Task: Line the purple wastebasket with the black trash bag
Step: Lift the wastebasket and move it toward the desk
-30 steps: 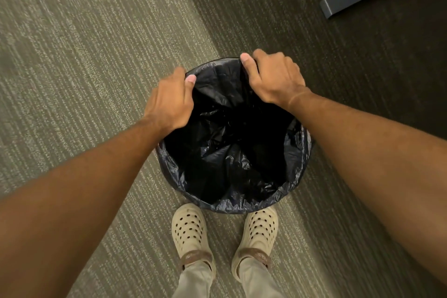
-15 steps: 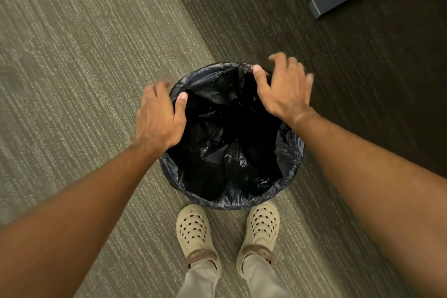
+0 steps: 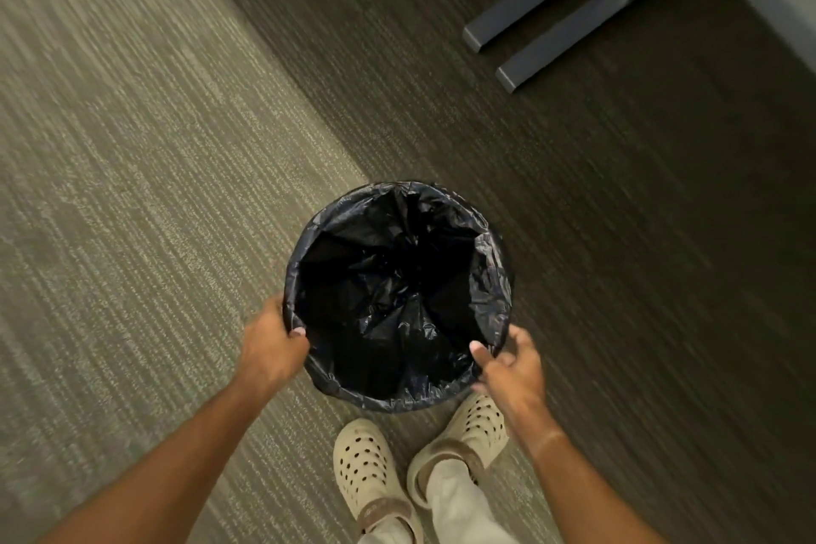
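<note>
Both hands moved to trash bag's [image 3: 397,300] near rim.

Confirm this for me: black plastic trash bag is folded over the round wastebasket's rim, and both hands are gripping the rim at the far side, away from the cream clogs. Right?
Not quite. In the head view the left hand and right hand are at the near side of the black plastic trash bag, next to the cream clogs. The bag does cover the rim.

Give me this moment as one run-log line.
stage: seating liner | trash bag: folded over rim all round | left hand: grip on near-left rim | right hand: at near-right rim, grip unclear
</note>
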The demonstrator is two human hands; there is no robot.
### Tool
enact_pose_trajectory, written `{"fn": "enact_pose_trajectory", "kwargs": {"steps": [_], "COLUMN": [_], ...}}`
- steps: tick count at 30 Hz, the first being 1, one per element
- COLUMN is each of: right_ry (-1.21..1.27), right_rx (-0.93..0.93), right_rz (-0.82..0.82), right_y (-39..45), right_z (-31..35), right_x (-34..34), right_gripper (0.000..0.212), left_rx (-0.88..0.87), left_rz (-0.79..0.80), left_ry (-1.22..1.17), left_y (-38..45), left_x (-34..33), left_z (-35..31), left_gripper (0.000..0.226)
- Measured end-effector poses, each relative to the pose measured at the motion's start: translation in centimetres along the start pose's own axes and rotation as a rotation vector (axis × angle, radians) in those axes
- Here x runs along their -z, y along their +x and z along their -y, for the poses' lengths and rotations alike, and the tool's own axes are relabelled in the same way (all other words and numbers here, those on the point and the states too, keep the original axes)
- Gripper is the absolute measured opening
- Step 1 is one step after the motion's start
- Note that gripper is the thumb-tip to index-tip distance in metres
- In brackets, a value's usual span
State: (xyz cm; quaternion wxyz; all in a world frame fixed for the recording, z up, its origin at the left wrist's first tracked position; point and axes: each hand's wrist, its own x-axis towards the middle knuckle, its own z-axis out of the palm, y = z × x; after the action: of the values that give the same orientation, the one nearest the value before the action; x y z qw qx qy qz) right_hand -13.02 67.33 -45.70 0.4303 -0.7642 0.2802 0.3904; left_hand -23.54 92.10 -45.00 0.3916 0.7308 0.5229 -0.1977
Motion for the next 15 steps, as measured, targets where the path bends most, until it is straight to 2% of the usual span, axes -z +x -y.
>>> {"fn": "enact_pose_trajectory", "kwargs": {"steps": [5,10,11,13,15], "right_ry": [0.095,0.186,0.228,0.270,0.266], "right_rx": [0.051,0.110,0.123,0.141,0.163], "right_rz": [-0.021,-0.049,-0.051,-0.070,-0.115], "right_y": [1.0,3.5,4.0,5.2,6.4], "right_z": [2.1,6.4,7.6,10.1,12.9], "right_x": [0.9,5.3,6.2,7.8,9.4], "right_gripper": [0.052,0.058,0.057,0.038,0.029], "left_rx": [-0.014,-0.093,-0.112,-0.147,-0.169], "left_rz": [-0.036,-0.017,-0.022,-0.031,-0.035], "left_ry": [0.046,0.027,0.023,0.030,0.028], "left_y": [1.2,2.1,2.4,3.0,3.4], "left_x": [0.3,0.1,0.0,-0.4,-0.8], "left_z": [-2.5,-10.2,-12.0,-15.8,-19.8], "left_gripper": [0.030,0.025,0.023,0.024,0.026]}}
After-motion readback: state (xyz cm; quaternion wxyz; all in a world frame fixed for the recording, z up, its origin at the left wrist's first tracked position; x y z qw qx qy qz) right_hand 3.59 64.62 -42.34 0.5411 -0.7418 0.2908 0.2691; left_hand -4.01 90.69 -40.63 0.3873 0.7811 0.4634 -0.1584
